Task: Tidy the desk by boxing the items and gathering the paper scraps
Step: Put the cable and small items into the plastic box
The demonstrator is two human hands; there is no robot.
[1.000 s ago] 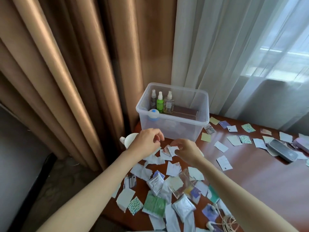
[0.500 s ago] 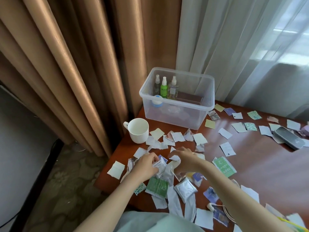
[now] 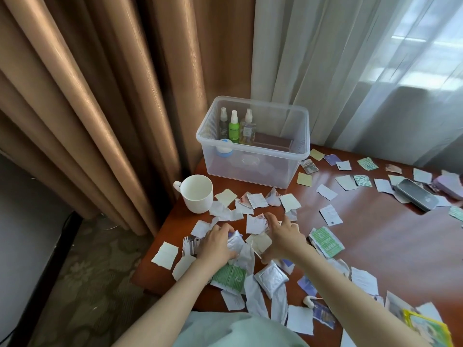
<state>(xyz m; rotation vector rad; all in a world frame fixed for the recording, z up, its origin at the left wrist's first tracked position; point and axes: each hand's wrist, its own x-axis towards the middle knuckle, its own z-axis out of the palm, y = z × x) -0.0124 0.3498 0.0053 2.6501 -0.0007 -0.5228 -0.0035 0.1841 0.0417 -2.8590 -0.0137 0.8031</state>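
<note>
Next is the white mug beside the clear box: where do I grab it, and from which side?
Take the white ceramic mug by its wall, just under the rim, coming from the right with the left hand. It stands upright, and its small handle points left toward the brown curtain, away from both hands.

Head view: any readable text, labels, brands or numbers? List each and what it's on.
None can be read.
Labels on the spray bottles: blurred.
White print on the green packet: too small.
Printed lines on the white paper scrap: too small.
</note>
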